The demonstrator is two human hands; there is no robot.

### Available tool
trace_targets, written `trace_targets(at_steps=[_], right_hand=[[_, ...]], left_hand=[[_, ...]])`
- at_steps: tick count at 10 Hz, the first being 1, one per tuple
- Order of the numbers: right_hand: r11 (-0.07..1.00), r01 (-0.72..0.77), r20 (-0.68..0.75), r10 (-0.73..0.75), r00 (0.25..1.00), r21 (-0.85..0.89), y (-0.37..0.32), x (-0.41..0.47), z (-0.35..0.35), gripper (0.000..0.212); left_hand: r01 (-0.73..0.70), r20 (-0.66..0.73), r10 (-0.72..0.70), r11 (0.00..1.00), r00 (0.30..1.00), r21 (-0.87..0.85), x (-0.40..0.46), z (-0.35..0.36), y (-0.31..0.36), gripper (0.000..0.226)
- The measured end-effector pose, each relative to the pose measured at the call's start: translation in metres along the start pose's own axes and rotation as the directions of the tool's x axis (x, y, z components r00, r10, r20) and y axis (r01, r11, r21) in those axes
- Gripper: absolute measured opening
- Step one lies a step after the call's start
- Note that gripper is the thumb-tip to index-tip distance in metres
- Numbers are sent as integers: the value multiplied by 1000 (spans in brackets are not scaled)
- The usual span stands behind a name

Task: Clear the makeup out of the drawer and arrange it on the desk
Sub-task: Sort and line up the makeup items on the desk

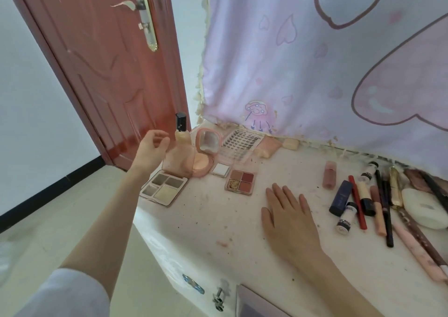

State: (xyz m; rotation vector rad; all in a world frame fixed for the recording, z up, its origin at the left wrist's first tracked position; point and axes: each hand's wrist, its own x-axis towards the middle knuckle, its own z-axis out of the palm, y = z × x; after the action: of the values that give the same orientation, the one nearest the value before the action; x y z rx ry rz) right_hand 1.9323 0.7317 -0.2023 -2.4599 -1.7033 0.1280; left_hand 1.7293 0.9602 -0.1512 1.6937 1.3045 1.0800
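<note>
Standing upright at the desk's far left corner beside the open pink powder compact, the peach glass foundation bottle with black cap seems grouped with the palettes. The left hand hovers just left of it, fingers loosely curled, holding nothing. The right hand lies flat and relaxed on the white desk, probably for support.

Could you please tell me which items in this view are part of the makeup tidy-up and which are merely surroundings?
Part of the job:
- foundation bottle beside the left hand
- open powder compact
- red eyeshadow palette
- lash tray
- navy lipstick
- desk, under the flat right hand

Just surroundings:
- red door
- pink curtain
</note>
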Motion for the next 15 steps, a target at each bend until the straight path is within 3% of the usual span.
trace_targets(at_steps=[1,2,3,4,6,10,15], right_hand=[[1000,-5,-6,5,1000,-10,1,1,0,86],[1000,-3,3,3,1000,-24,0,1,0,85],[999,-20,31,21,999,-35,4,5,-2,70],[999,-40,43,41,998,-32,9,12,-4,56],[999,-45,48,46,998,-24,10,13,-4,56],[998,-52,59,53,997,-22,9,12,-5,56],[999,-47,62,48,997,-15,8,11,-6,56]], left_hand=[[-6,-94,13,998,995,70,-11,-8,-4,39],[42,0,-44,960,999,276,-44,-17,-14,92],[75,90,-142,852,986,518,-81,-14,-30,114],[14,71,-61,848,996,531,-91,-11,-39,106],[90,-99,-45,855,994,511,-79,-16,-45,91],[97,-93,-54,836,994,540,-71,-18,-50,81],[163,-81,-142,812,986,561,-55,-18,-48,87]])
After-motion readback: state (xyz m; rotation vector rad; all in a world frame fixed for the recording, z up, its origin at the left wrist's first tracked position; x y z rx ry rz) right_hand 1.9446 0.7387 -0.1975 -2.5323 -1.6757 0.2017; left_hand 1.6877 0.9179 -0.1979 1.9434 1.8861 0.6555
